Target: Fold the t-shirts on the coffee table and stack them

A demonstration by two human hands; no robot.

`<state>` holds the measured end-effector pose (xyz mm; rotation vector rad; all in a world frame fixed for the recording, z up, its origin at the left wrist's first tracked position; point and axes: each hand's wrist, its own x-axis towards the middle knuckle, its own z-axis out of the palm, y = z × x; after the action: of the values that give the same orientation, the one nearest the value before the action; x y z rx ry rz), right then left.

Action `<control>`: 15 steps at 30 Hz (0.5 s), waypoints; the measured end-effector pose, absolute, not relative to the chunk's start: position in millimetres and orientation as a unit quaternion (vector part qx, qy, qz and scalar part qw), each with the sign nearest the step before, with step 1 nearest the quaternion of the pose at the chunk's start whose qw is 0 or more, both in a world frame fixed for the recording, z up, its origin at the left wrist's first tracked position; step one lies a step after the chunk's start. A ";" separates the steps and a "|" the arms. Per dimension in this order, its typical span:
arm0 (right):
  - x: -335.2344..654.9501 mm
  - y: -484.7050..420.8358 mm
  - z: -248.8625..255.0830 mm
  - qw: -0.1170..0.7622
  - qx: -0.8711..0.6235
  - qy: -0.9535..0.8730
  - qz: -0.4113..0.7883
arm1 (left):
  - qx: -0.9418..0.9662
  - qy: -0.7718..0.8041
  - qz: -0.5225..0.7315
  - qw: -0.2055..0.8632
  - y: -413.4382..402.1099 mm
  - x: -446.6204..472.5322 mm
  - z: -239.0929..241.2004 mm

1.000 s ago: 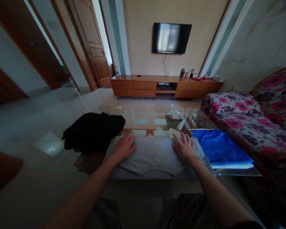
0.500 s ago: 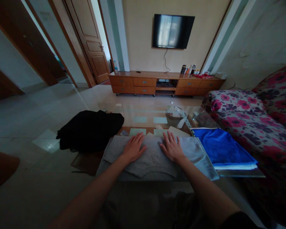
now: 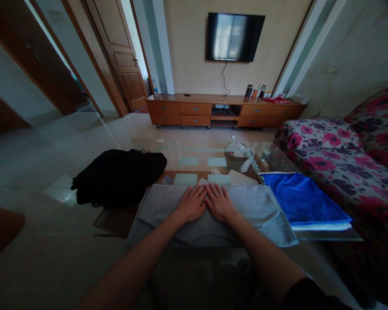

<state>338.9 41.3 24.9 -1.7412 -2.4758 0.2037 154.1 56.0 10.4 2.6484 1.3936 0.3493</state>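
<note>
Both hands lie flat, palms down, with the fingers extended forward and slightly spread; the left hand (image 3: 191, 207) and right hand (image 3: 220, 207) meet at their inner edges, and neither grips anything. Beneath them is the grey garment (image 3: 207, 226), folded into a wide, flat shape along the near edge of the glass-topped counter (image 3: 330, 235). A curved neckband (image 3: 200, 239) shows on the garment's near side, between the forearms. To the left of the garment, just beside it, is a black garment (image 3: 119, 178) in a bulky, folded heap. To the right, also just beside it, lies a flat blue cloth (image 3: 304, 198) with a white layer showing at its near edge. Beyond the hands, pale rectangles (image 3: 186, 178) show at the glass, together with a dark bowl (image 3: 236, 161) containing crumpled items and a small jar (image 3: 265, 153) to its right. A sofa (image 3: 330, 163) with a floral cover stands at the right. Farther off, against the far wall, stands a long wooden cabinet (image 3: 195, 110) carrying bottles (image 3: 262, 91) near its right end; a television (image 3: 235, 37) is mounted above it.
</note>
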 end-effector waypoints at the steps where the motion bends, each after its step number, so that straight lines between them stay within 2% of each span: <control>1: 339.3 42.2 24.3 0.058 -0.580 -0.809 0.069 | 0.872 0.469 0.126 0.066 58.3 152.9 10.3; 4: 344.6 44.7 22.0 0.074 -0.612 -0.786 0.052 | 0.846 0.508 0.153 0.050 63.3 146.7 9.3; 15: 370.5 42.6 15.6 0.078 -0.639 -0.763 0.056 | 0.808 0.575 0.125 0.023 58.3 123.6 5.5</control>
<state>370.5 42.6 15.6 -1.9136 -2.2854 0.1688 123.6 58.3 5.5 2.5021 1.7818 0.3875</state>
